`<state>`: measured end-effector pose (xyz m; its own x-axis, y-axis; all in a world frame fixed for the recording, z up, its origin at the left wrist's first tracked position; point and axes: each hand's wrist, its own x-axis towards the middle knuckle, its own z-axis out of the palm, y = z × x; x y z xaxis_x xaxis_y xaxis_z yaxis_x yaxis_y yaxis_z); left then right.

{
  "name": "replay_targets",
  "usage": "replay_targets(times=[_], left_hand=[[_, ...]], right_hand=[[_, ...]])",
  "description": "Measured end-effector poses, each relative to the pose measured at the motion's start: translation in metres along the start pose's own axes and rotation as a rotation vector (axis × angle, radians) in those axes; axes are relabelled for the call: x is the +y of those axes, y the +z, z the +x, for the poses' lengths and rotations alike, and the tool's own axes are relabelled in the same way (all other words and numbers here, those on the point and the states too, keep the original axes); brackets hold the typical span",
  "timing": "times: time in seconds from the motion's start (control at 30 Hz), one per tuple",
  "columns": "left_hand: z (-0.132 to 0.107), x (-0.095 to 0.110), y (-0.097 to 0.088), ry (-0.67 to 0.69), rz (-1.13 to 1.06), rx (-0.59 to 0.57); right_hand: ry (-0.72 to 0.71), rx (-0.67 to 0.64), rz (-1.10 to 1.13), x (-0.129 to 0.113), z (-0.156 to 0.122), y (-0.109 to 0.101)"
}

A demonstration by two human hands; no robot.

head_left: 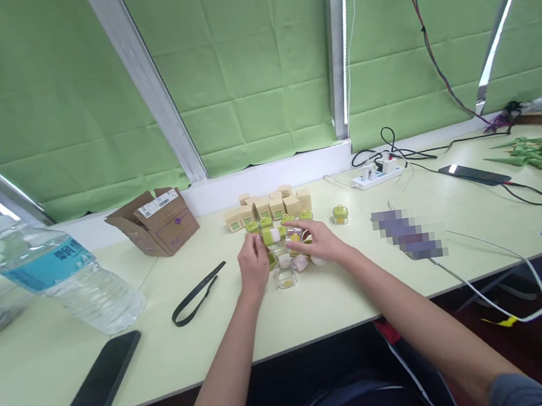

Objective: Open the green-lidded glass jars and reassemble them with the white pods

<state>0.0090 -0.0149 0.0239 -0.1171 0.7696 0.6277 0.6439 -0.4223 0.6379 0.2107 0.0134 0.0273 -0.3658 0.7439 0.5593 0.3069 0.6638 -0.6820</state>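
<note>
My left hand (254,261) is closed, pinching a small green-and-white lid (270,236) by its left side. Just to its right, my right hand (322,241) has thumb and fingers around a small clear container (294,234) with something yellow in it. Below the hands, an open clear container (287,279) stands on the table, beside pale pinkish-white small pieces (301,263). Several green-lidded clear containers crowd behind the hands, partly hidden by them. One more green-lidded container (340,215) sits apart to the right.
Several small beige boxes (262,209) stand behind the containers. Left are an open cardboard box (155,224), black strap (198,295), large water bottle (67,274) and phone (97,392). Right are a power strip (376,177), a blurred cabled object (408,234) and another phone (474,175).
</note>
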Motion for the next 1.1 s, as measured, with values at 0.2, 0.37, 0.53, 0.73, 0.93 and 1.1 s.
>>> replay_targets(times=[0.2, 0.37, 0.53, 0.73, 0.93, 1.1], left_hand=[[0.005, -0.008, -0.008, -0.141, -0.052, 0.112], [0.003, -0.006, -0.004, -0.108, -0.037, 0.056], [0.002, -0.006, -0.003, -0.095, -0.026, 0.051], [0.002, -0.009, -0.002, -0.084, -0.015, 0.05], [0.002, -0.011, -0.001, -0.058, -0.015, 0.039], [0.002, -0.011, -0.001, -0.034, -0.014, 0.036]], right_hand=[[0.062, 0.227, -0.073, 0.014, 0.002, -0.012], [0.099, 0.262, -0.137, 0.023, 0.002, -0.013], [0.202, 0.249, -0.284, 0.029, 0.001, -0.018], [0.409, 0.186, -0.446, 0.035, 0.0, -0.034], [0.53, 0.012, -0.545, 0.038, -0.003, -0.036], [0.606, -0.022, -0.607, 0.042, -0.004, -0.036]])
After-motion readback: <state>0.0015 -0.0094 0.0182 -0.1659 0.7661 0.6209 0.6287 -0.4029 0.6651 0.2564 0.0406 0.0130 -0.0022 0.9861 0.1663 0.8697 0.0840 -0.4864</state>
